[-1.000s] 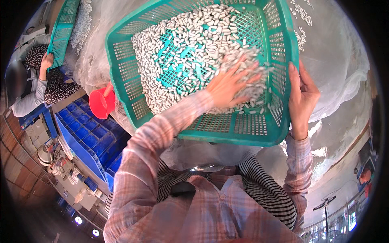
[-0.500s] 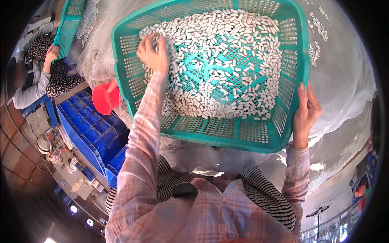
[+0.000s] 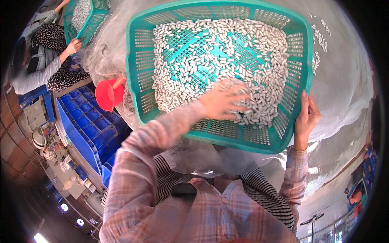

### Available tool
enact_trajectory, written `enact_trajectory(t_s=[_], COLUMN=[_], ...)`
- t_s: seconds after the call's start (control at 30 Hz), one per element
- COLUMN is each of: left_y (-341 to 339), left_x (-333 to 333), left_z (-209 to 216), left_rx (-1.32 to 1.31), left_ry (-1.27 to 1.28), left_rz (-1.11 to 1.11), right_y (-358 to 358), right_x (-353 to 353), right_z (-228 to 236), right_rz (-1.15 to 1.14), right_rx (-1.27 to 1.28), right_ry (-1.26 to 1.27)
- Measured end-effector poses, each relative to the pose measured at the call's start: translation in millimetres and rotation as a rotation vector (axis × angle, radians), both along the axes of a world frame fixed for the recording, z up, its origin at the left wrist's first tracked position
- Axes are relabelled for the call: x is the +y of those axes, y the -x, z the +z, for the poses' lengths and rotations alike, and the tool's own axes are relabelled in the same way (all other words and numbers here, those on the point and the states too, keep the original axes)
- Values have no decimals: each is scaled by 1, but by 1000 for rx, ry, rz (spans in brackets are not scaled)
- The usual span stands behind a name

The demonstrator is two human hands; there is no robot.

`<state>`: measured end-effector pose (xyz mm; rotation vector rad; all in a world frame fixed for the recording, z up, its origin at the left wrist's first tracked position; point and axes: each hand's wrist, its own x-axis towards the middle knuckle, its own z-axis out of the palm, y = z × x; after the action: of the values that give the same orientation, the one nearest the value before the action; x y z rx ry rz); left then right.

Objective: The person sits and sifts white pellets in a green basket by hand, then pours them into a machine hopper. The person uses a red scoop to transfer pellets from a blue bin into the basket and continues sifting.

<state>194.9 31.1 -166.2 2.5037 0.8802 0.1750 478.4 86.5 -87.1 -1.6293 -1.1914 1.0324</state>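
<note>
Left hand (image 3: 223,100) (motion-blurred): spread open over white capsules (image 3: 172,95), any hold unclear, inside a green perforated basket (image 3: 298,60). Right hand (image 3: 306,118): clasping its rim.

We count one near green basket (image 3: 281,138); inside it, one left hand (image 3: 225,99) and white pellets (image 3: 272,48) beyond our counting; at its right rim, one right hand (image 3: 306,120). Left of it we see one red scoop (image 3: 107,96), at least one blue divided bin (image 3: 76,133), one co-worker (image 3: 45,73) and one farther green basket (image 3: 90,30).
</note>
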Motion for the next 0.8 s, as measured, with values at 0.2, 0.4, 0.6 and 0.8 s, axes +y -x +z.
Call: enact_trajectory(t_s=[0.2,0.4,0.6,0.8], left_y=[79,-44,45,177], left_x=[63,62,-26,-69], left_z=[-15,-7,91,70], left_rx=[256,59,160,-339], left_ry=[-156,-123,281,31], left_rz=[824,740,349,1277], right_y=[16,23,-2,41], right_x=[2,11,24,33], right_z=[5,1,26,88], right_rz=[-41,25,236,773], right_rx=[38,-43,-819,-900], right_ry=[0,-44,-318,-628])
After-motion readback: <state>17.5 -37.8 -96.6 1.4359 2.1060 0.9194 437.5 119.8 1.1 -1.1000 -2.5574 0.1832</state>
